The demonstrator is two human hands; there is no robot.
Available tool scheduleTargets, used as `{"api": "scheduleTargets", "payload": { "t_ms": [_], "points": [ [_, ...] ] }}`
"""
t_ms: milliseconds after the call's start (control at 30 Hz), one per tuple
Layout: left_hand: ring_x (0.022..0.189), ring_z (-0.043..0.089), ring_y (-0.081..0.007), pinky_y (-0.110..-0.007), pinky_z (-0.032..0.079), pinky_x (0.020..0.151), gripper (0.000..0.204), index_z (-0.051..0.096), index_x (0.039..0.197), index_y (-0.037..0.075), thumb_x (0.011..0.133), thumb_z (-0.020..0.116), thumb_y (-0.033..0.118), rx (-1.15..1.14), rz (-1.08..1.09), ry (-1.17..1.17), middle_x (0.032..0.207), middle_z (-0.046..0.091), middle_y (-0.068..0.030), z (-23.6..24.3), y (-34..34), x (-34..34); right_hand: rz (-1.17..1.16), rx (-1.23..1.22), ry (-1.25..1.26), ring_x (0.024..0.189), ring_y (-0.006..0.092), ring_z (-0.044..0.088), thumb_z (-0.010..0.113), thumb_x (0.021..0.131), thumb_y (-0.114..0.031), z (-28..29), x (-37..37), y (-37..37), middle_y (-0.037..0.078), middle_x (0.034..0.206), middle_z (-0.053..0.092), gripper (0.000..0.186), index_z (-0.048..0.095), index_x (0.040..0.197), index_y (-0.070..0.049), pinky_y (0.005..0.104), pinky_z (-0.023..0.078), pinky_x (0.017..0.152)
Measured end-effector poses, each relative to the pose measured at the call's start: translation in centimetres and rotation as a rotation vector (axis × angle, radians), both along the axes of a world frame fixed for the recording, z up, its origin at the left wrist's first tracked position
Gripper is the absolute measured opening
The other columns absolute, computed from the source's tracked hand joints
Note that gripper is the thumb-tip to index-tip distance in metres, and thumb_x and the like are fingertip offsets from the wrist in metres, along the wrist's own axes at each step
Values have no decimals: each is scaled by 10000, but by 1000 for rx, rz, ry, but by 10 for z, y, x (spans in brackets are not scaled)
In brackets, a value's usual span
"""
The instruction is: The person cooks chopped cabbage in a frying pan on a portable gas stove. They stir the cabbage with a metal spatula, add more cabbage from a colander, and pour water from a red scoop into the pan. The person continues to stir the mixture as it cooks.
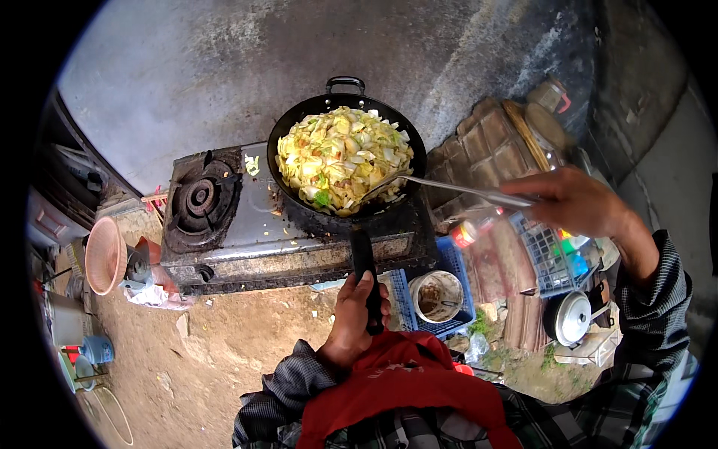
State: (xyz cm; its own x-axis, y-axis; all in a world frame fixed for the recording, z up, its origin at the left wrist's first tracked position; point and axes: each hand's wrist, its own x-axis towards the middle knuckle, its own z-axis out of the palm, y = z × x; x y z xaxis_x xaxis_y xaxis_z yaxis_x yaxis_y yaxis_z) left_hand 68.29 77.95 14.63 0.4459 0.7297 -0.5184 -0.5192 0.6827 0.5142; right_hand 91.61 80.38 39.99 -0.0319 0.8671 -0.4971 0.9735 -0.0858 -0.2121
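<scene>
A black wok (283, 179) full of chopped cabbage (340, 153) sits over the right side of a two-burner gas stove (258, 243). My left hand (353, 310) is closed around the wok's black handle, which points toward me. In my right hand (572, 200) is the metal handle of a spatula (456, 188), reaching leftward across the wok's rim. Its head dips into the cabbage at the near right and is partly buried. Pale and yellow-green pieces are heaped high, with a bright green leaf near the front.
The bare left burner (200, 196) has cabbage scraps beside it. A pink basket (105, 256) stands left of the stove. Right of it are a blue crate (452, 262) with a white bucket (437, 298), a bottle-filled basket (550, 262) and a lidded pot (572, 318). A stained wall rises behind.
</scene>
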Motion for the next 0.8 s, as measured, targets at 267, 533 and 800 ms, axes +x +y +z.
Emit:
{"api": "scheduleTargets", "payload": {
  "t_ms": [267, 533, 800],
  "points": [
    [523, 493, -149, -293, 406, 431, 146, 447, 1010, 110, 953, 431, 244, -27, 12, -58, 720, 518, -46, -1, 0, 6, 147, 96, -170, 929, 294, 558, 512, 823, -173, -56, 22, 8, 156, 1049, 607, 387, 559, 1200, -100, 391, 407, 865],
    [529, 494, -150, -290, 402, 428, 157, 454, 1030, 118, 951, 431, 252, -26, 12, -34, 716, 522, -49, -4, 4, 5, -147, 19, 166, 496, 79, 506, 520, 835, -101, -2, 19, -14, 28, 567, 532, 397, 537, 1232, -83, 283, 421, 500],
    [492, 483, -115, -256, 392, 380, 163, 428, 947, 114, 947, 449, 276, 47, 90, -17, 681, 521, -24, -13, -8, 1, 118, 148, 341, 478, 95, 493, 508, 830, -69, -53, 22, 0, 57, 635, 564, 388, 532, 1218, -54, 235, 397, 442]
  ]
}}
